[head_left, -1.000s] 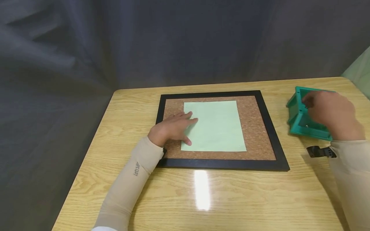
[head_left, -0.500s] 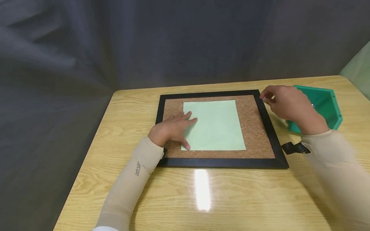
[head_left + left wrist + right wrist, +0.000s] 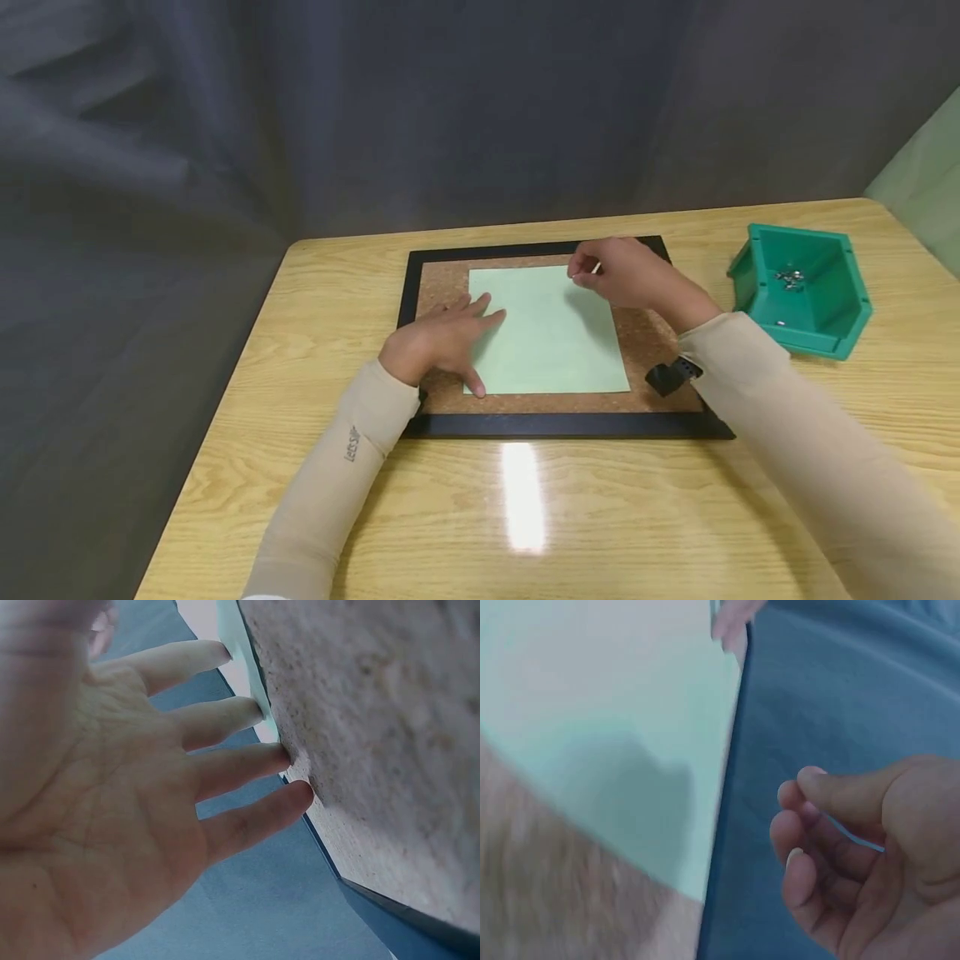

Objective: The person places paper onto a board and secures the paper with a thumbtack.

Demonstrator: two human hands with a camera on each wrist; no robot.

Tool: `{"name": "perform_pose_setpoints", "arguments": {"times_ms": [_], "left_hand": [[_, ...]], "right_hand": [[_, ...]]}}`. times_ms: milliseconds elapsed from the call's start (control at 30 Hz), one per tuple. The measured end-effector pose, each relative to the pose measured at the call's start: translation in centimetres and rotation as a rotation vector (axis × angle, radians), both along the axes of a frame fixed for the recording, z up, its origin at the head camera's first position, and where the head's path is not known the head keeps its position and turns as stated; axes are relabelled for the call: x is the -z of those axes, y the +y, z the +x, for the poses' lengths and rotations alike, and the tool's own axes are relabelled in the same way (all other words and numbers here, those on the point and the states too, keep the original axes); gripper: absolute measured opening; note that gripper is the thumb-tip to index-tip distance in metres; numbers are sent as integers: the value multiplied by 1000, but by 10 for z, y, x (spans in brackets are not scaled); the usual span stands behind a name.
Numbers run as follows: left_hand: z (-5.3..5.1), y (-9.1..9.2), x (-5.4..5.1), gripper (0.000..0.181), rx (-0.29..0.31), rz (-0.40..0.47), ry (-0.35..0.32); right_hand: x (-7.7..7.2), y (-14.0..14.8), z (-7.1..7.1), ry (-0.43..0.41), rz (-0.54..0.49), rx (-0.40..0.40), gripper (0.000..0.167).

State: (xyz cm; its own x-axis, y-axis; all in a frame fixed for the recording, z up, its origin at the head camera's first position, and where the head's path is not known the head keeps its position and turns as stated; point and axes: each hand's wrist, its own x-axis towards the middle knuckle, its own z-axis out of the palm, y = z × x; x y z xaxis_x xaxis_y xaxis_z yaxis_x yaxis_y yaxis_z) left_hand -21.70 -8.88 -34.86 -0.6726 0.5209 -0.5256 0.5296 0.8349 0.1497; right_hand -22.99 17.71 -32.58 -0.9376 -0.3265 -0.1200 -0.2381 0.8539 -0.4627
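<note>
A pale green sheet of paper [image 3: 547,342] lies flat on a cork board [image 3: 648,337] with a black frame [image 3: 555,426]. My left hand [image 3: 438,342] rests with spread fingers across the paper's left edge; in the left wrist view its straight fingers [image 3: 244,825] touch the paper and cork. Above the paper's top right part, my right hand [image 3: 630,275] has thumb and index finger pinched together. In the right wrist view the fingertips [image 3: 814,776] are close together, off the board. What they pinch, seemingly a tiny push pin, is mostly hidden.
Right of the board stands a green plastic bin [image 3: 858,308] with several small shiny pins [image 3: 789,279] inside. Everything stands on a wooden table [image 3: 637,517]. A dark curtain [image 3: 487,117] hangs behind it.
My right hand has come out of the green bin and moved left, over the board's frame, to above the paper's top right. The left hand has stayed on the paper's left edge.
</note>
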Motion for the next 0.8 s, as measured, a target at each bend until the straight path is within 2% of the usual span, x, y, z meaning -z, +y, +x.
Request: {"name": "perform_pose_setpoints", "arguments": {"times_ms": [133, 333, 467, 633, 800], "left_hand": [[0, -1, 1, 120, 2, -10, 8], [-2, -2, 1, 120, 2, -14, 8], [-2, -4, 1, 121, -5, -15, 9], [-3, -6, 1, 121, -17, -19, 11], [-2, -7, 0, 122, -11, -21, 16]], "right_hand": [[11, -20, -13, -39, -67, -33, 14], [23, -45, -30, -112, -267, -43, 16], [32, -59, -40, -201, -350, 5, 19], [44, -74, -49, -308, -460, 116, 21], [51, -89, -51, -334, -525, 181, 19]]}}
